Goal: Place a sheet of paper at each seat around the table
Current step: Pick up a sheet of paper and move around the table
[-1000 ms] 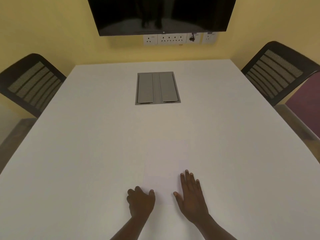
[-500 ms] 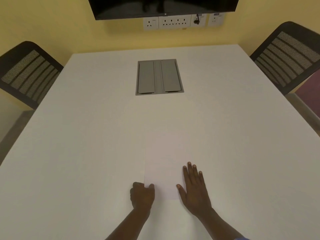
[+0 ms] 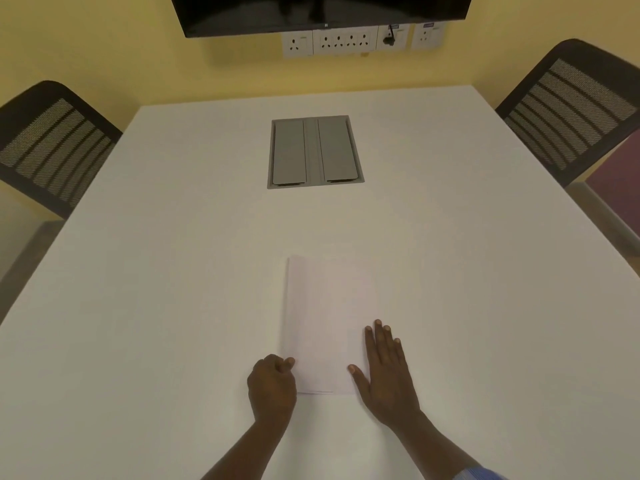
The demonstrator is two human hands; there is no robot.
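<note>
White on white, yellow surround.
White paper (image 3: 329,320) on white counter (image 3: 173,271); grey hatch (image 3: 315,152); black chairs, striped mesh backs (image 3: 52,147); yellow wall (image 3: 104,46); black screen (image 3: 322,10); blue striped sleeve (image 3: 479,474).

Bare forearms, bare hands, light blue sleeve (image 3: 479,474) at right
</note>
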